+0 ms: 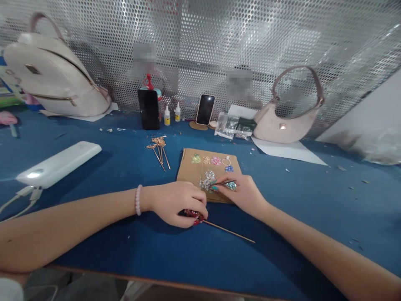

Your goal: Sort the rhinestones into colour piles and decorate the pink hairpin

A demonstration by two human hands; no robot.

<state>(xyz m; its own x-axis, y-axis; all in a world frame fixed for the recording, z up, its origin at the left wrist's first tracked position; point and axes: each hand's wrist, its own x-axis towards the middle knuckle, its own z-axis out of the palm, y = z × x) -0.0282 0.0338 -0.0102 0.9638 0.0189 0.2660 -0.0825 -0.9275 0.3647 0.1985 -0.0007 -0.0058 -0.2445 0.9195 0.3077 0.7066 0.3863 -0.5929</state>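
My left hand (178, 205), a pale pink bead bracelet on its wrist, is closed around the decorated head of a hairpin (230, 231). The pin's thin gold stem points right and toward me, and red pieces show between the fingers. Pinched in my right hand (242, 192) are tweezers (224, 182), their tips at a pile of clear rhinestones (207, 179). That pile lies on a piece of brown cardboard (188, 167), along with small heaps of green (196, 158), pink (216, 161) and blue rhinestones (229, 168). Teal stones sit partly behind my right fingers.
Several gold hairpins (159, 150) lie left of the cardboard. Behind stand a black phone (149, 109), two glue bottles (167, 116) and another phone (206, 109). A white power bank (59, 163) with cables, a backpack (59, 79) and a handbag (283, 123) flank the blue table (313, 200).
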